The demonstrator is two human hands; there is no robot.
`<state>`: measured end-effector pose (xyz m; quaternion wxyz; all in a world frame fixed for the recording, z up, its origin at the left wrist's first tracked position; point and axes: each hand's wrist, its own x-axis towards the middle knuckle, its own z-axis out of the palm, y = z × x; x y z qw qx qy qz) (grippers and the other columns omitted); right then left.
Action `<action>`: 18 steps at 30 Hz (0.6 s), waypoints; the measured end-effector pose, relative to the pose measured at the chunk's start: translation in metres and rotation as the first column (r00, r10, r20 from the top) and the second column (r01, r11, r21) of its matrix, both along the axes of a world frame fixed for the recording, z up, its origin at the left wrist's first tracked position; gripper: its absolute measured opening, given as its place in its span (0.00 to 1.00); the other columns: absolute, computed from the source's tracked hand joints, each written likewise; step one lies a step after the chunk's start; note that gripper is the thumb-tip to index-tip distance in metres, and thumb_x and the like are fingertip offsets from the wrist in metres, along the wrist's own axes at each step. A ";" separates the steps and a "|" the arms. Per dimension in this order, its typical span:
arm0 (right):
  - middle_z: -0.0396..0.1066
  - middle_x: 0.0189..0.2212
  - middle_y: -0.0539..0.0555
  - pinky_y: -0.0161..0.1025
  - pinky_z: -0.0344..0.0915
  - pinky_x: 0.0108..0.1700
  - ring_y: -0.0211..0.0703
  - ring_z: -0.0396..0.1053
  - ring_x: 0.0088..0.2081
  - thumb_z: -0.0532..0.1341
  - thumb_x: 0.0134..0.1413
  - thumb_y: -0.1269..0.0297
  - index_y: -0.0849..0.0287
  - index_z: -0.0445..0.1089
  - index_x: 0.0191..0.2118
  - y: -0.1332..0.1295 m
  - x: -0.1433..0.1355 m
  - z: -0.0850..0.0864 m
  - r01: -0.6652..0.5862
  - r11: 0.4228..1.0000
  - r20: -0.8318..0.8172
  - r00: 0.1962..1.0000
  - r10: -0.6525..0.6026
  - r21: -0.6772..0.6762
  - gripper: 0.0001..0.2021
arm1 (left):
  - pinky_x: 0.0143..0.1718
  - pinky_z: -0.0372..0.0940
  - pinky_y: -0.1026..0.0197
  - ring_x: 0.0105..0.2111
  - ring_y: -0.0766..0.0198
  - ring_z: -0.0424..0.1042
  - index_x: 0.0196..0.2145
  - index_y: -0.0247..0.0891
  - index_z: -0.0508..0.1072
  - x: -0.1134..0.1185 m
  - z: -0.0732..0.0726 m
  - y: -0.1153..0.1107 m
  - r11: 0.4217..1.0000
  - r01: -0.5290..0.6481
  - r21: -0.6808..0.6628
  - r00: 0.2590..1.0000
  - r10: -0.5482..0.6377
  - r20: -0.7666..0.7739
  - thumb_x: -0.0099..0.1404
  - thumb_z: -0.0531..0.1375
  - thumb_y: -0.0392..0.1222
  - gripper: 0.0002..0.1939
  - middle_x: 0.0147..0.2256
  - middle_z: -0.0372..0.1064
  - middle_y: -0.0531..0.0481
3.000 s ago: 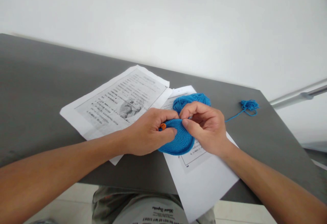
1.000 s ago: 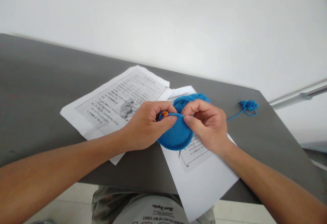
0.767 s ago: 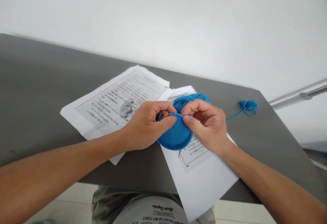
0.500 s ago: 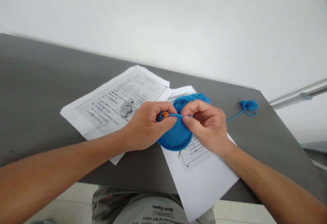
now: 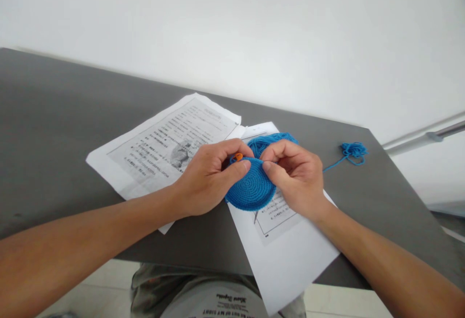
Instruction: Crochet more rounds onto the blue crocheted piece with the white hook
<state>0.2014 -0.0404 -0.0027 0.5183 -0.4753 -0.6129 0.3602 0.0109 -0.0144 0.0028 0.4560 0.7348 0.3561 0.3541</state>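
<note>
A round blue crochet piece (image 5: 250,187) hangs between my two hands, its spiral rows of stitches facing me. My left hand (image 5: 212,175) pinches its upper left rim between thumb and fingers. Beside those fingers an orange stitch marker (image 5: 238,157) sits at the rim. My right hand (image 5: 296,173) is closed on the upper right rim, thumb in front and index finger behind. Just beyond the piece lies a bundle of blue yarn (image 5: 271,142), partly covered by my hands.
Two printed sheets lie on the grey table (image 5: 72,100): a left sheet (image 5: 145,134) and a right sheet (image 5: 286,265) that overhangs the front edge. A small loose clump of blue yarn (image 5: 354,150) with a trailing strand is at the right. Behind the table stands a white wall (image 5: 232,32).
The crochet piece has tilted slightly, so more of its round face shows. The orange marker has shifted a little up and right. Both hands keep their pinch on the rim.
</note>
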 end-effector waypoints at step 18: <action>0.66 0.19 0.46 0.35 0.55 0.22 0.34 0.59 0.21 0.64 0.46 0.69 0.57 0.70 0.24 0.001 0.000 -0.001 0.084 0.996 -0.020 0.996 -0.084 0.012 0.04 | 0.26 0.59 0.64 0.25 0.69 0.62 0.31 0.40 0.64 0.001 -0.006 -0.002 0.995 -0.096 0.013 0.987 0.093 0.132 0.66 0.62 0.36 0.08 0.28 0.66 0.56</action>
